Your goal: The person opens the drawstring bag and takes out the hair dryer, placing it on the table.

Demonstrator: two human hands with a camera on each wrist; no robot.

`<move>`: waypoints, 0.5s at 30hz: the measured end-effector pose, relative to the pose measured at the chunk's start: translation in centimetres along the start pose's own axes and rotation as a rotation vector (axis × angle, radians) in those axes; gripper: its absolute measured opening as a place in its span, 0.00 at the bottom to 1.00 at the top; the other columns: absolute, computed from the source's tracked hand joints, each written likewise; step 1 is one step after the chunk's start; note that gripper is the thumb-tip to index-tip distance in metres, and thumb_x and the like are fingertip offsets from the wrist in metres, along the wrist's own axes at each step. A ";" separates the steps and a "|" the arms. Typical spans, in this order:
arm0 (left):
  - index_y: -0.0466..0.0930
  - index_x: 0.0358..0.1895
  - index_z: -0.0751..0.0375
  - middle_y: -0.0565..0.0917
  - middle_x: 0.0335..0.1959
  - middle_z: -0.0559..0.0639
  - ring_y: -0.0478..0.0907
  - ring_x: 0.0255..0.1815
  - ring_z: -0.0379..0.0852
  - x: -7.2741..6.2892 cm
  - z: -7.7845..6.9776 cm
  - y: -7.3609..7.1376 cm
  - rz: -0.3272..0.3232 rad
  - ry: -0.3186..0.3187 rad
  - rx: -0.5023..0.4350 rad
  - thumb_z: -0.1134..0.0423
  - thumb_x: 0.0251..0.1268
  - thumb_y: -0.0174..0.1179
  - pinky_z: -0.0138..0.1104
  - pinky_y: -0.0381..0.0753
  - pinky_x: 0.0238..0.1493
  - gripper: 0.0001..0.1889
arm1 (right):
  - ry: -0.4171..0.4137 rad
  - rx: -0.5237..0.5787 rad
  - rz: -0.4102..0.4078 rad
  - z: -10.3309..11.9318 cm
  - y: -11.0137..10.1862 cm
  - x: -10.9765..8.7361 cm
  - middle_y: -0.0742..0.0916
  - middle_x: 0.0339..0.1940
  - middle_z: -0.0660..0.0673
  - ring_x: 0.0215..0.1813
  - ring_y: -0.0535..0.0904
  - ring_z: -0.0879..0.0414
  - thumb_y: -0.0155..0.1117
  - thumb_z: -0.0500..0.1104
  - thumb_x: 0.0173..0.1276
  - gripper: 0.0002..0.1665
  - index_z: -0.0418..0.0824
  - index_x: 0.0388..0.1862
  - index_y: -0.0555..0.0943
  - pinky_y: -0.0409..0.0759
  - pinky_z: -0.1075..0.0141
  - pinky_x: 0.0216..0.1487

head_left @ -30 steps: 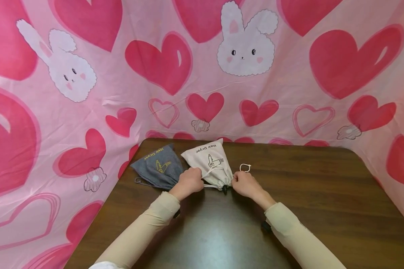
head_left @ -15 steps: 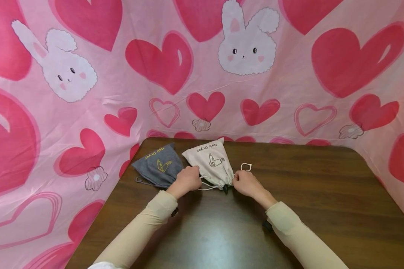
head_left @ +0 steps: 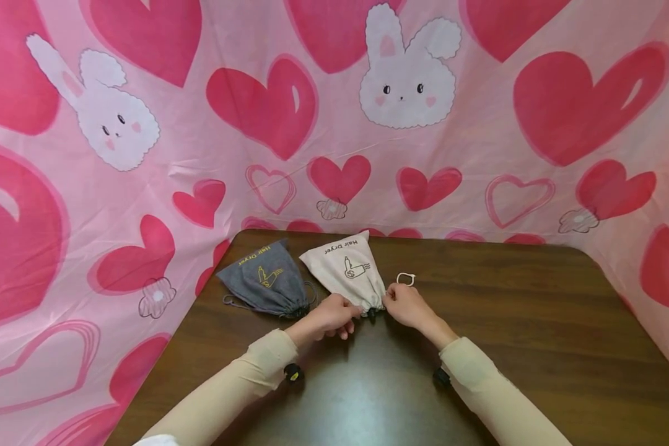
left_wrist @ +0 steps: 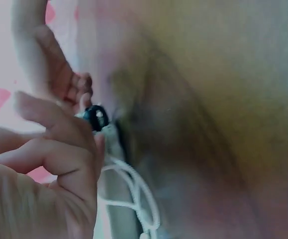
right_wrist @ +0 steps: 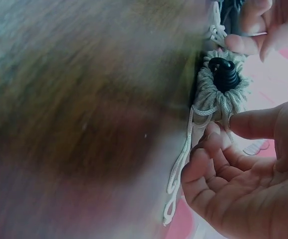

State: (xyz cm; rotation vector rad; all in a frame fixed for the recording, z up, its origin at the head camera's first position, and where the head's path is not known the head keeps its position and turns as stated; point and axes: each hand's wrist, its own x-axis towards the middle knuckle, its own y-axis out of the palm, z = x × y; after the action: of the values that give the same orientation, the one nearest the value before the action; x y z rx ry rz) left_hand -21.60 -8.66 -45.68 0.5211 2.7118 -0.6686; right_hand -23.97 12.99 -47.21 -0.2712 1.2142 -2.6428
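A white drawstring bag (head_left: 340,266) printed "Hair Dryer" lies on the table, its gathered mouth facing me. A black coiled piece (right_wrist: 226,77) pokes out of that mouth. My right hand (head_left: 409,306) pinches the drawstring (right_wrist: 227,117) at the right side of the neck between thumb and forefinger. On the other side, my left hand (head_left: 330,314) has its fingertips right at the rim, the remaining fingers loose. Slack white cord (left_wrist: 146,199) hangs beside the left hand in the left wrist view. A cord loop (head_left: 406,279) sticks out beyond the right hand.
A grey drawstring bag (head_left: 267,279) with yellow "Hair Dryer" print lies left of the white one, close to the left wrist. The brown wooden table (head_left: 507,291) ends at a pink heart-and-rabbit cloth (head_left: 290,186) behind and at both sides.
My left hand has let go of the white cord it pulled leftward and moved right to the bag's neck. The right hand has stayed at the neck's right side.
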 end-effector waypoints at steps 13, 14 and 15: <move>0.71 0.37 0.60 0.76 0.17 0.48 0.72 0.11 0.37 0.0 0.9 1.6 -0.048 -0.169 -0.518 0.58 0.83 0.52 0.23 0.58 0.11 0.13 | 0.065 0.129 0.067 0.1 -0.5 0.2 0.80 0.20 0.50 0.26 0.74 0.56 0.63 0.38 0.72 0.13 0.35 0.26 0.81 0.72 0.62 0.34; 0.71 0.36 0.59 0.76 0.17 0.48 0.72 0.11 0.37 0.1 0.9 1.6 -0.049 -0.172 -0.521 0.57 0.83 0.52 0.23 0.58 0.11 0.13 | 0.070 0.133 0.076 0.1 -0.6 0.2 0.80 0.20 0.50 0.26 0.74 0.56 0.63 0.38 0.72 0.13 0.34 0.26 0.81 0.72 0.62 0.33; 0.71 0.35 0.59 0.76 0.17 0.48 0.72 0.11 0.36 0.3 1.0 1.5 -0.050 -0.173 -0.518 0.57 0.83 0.52 0.23 0.58 0.11 0.14 | 0.078 0.137 0.084 0.1 -0.6 0.3 0.80 0.20 0.50 0.26 0.74 0.56 0.63 0.38 0.72 0.14 0.34 0.26 0.81 0.71 0.62 0.33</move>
State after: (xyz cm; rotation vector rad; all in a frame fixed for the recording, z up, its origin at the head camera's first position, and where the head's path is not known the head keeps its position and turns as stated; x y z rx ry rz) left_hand -21.03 -7.81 -47.20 0.2511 2.5921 -0.0051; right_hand -24.25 13.21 -46.69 -0.0929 1.0362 -2.6699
